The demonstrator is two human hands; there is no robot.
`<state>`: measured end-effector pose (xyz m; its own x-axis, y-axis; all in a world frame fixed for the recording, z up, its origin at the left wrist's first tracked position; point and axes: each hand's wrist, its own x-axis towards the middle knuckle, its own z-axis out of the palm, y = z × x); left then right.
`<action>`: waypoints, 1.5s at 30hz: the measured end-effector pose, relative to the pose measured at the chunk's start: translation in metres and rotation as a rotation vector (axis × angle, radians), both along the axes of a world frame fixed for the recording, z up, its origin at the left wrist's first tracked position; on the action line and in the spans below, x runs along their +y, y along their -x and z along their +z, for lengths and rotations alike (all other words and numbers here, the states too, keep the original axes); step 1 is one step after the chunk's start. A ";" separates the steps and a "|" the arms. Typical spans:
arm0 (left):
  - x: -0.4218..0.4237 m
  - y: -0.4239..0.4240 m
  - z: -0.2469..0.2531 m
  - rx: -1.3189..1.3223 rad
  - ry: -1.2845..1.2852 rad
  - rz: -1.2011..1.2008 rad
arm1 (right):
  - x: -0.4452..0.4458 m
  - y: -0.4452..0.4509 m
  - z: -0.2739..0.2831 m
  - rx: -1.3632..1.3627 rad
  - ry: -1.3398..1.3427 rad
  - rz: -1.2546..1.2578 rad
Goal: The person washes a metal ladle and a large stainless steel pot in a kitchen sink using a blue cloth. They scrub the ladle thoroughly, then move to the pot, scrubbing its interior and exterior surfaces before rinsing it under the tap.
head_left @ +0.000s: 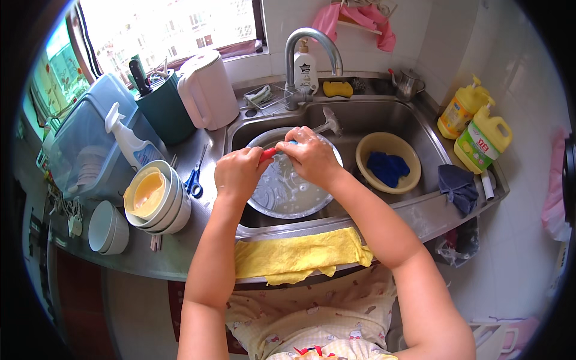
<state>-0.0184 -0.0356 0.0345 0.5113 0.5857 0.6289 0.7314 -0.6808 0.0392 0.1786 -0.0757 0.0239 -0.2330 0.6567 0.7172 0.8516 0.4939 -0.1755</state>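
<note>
My left hand is closed around a small utensil with a red handle. At its other end my right hand grips a light blue part, mostly hidden under the fingers. Both hands are wet, with foam on the right one. They are above a round metal basin of cloudy, soapy water in the left part of the sink. A metal utensil with a broad end sticks out past the basin's far side, partly hidden by my right hand.
Right of the basin, a beige bowl holds a blue cloth. The faucet arches behind. Stacked bowls and blue-handled scissors are at left. A yellow cloth covers the front edge; detergent bottles stand right.
</note>
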 end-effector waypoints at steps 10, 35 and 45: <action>0.007 0.013 0.007 -0.017 0.001 -0.019 | 0.010 -0.078 0.001 0.058 -0.112 -0.419; 0.000 0.000 0.012 -0.118 0.137 -0.213 | 0.026 -0.187 -0.050 2.123 0.781 0.631; -0.012 -0.018 0.002 -0.095 0.350 -0.236 | 0.024 -0.127 -0.034 2.359 0.244 0.389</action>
